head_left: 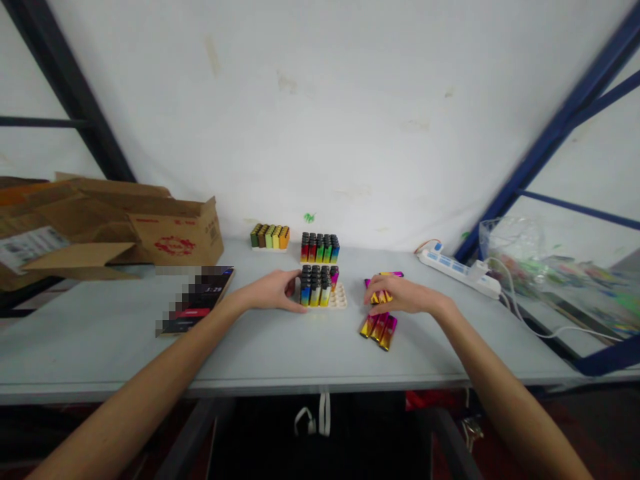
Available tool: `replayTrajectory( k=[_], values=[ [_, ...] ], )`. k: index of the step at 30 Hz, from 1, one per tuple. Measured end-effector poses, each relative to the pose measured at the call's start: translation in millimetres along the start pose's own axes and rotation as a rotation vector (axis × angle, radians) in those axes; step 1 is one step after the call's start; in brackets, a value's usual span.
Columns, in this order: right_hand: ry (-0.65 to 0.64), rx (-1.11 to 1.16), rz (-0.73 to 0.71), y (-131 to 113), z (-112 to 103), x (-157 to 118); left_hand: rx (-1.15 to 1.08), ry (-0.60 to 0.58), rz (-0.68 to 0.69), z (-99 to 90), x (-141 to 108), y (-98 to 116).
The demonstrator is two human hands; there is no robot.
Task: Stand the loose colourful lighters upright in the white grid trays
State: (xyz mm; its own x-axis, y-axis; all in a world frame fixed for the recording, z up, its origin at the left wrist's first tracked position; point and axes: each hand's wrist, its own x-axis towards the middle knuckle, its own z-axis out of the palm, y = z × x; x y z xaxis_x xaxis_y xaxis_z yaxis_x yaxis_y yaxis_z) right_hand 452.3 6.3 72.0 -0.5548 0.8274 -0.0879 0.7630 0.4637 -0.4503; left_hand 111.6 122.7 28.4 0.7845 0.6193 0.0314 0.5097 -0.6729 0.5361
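A white tray at the middle of the table bears several upright lighters with black tops; empty holes show at its right side. My left hand is at the left end of this tray, thumb and fingers curved round the corner of the lighter group. To the right, my right hand is closed on pink and gold lighters, its fingers bent over them. Below it, several more pink and gold lighters lie flat side by side; others lie partly hidden behind the hand.
Two full lighter trays, one yellow and green, one multicoloured, stand near the wall. Open cardboard boxes and a partly pixelated device are at left. A white power strip, its cable and plastic bags are at right.
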Motion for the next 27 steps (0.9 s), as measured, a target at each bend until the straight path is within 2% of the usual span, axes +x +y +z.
replayTrajectory(
  k=[5, 9, 13, 15, 19, 23, 27],
  values=[
    [-0.061, -0.007, -0.070, 11.5, 7.1, 9.3, 0.029, 0.007, -0.008, -0.2, 0.5, 0.4],
    [0.059, -0.054, -0.055, 21.1, 18.4, 20.8, 0.021, -0.002, -0.005, -0.9, 0.0, 1.1],
    [0.208, -0.048, -0.065, 18.2, 19.0, 21.8, 0.002, -0.004, 0.012, -1.6, -0.9, 1.8],
    [0.238, 0.034, -0.054, 15.0, 15.6, 19.7, 0.002, -0.003, 0.010, -1.9, -1.0, 2.1],
    [0.308, 0.338, -0.042, 9.1, 7.6, 21.6, 0.002, -0.003, 0.007, -1.6, -0.8, 2.0],
    [0.430, 0.584, -0.039, 0.7, 1.1, 35.9, 0.003, 0.001, 0.000, -1.3, -1.0, 2.2],
    [0.579, 0.726, -0.089, -6.6, 1.8, 52.9, 0.004, 0.004, 0.003, -2.6, -1.9, 5.6]
  ],
)
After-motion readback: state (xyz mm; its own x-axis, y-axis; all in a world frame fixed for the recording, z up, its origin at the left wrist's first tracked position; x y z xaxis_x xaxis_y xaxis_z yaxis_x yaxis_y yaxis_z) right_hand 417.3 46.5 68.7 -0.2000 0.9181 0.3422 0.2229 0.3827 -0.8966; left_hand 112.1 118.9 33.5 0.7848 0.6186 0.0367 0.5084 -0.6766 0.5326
